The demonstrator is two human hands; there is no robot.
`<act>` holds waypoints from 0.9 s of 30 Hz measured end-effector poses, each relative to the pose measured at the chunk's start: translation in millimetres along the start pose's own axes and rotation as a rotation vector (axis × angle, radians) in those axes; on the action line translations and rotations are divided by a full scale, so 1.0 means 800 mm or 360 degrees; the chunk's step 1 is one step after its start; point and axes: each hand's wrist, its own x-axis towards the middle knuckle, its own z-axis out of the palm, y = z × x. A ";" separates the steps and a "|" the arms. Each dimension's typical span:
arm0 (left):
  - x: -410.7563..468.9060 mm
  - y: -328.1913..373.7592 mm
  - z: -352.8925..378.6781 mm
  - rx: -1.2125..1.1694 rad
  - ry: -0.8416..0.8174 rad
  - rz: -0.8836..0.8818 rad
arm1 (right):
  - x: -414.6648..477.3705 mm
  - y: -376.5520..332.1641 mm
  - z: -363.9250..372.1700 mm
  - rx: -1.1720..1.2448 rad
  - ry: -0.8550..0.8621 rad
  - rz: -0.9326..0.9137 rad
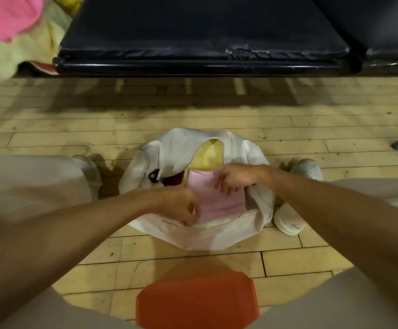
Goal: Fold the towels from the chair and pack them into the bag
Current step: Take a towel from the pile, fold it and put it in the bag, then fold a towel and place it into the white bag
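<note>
While hands (181, 205) grip it, pink towel (217, 200) fills bag (176, 148).

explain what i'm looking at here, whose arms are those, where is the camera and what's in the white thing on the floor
There is no machine here. A person wears one camera on the head, looking forward and down, so the two arms are their own. The left hand and the right hand both have curled fingers on a folded pink towel. It sits in the open white bag on the wooden floor in front of them. A yellow towel lies in the bag beyond it. At top left, more towels lie in a heap beside the black seat. The orange thing at the bottom seems to be what the person sits on.
</note>
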 end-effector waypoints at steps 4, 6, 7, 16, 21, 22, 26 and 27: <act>0.018 0.001 -0.049 -0.0045 0.0314 -0.0096 | -0.018 -0.008 -0.035 -0.0190 0.0139 -0.0036; 0.018 0.005 -0.078 0.0008 0.0426 -0.0162 | -0.029 -0.021 -0.051 -0.0341 0.0204 -0.0042; 0.016 0.010 -0.091 0.0044 0.0474 -0.0166 | -0.036 -0.028 -0.058 -0.0389 0.0234 -0.0046; -0.055 0.040 -0.216 0.0294 0.0838 -0.0194 | -0.118 -0.116 -0.123 -0.0490 0.0573 -0.0213; -0.109 0.033 -0.292 0.0312 0.1114 -0.0210 | -0.146 -0.171 -0.170 -0.0310 0.0774 -0.0416; -0.120 0.025 -0.306 0.0305 0.1182 -0.0217 | -0.148 -0.183 -0.180 -0.0291 0.0817 -0.0466; -0.155 -0.018 -0.352 0.0210 0.1370 -0.0318 | -0.134 -0.228 -0.222 -0.0438 0.1087 -0.0591; -0.162 -0.031 -0.359 0.0186 0.1403 -0.0370 | -0.126 -0.238 -0.232 -0.0448 0.1132 -0.0597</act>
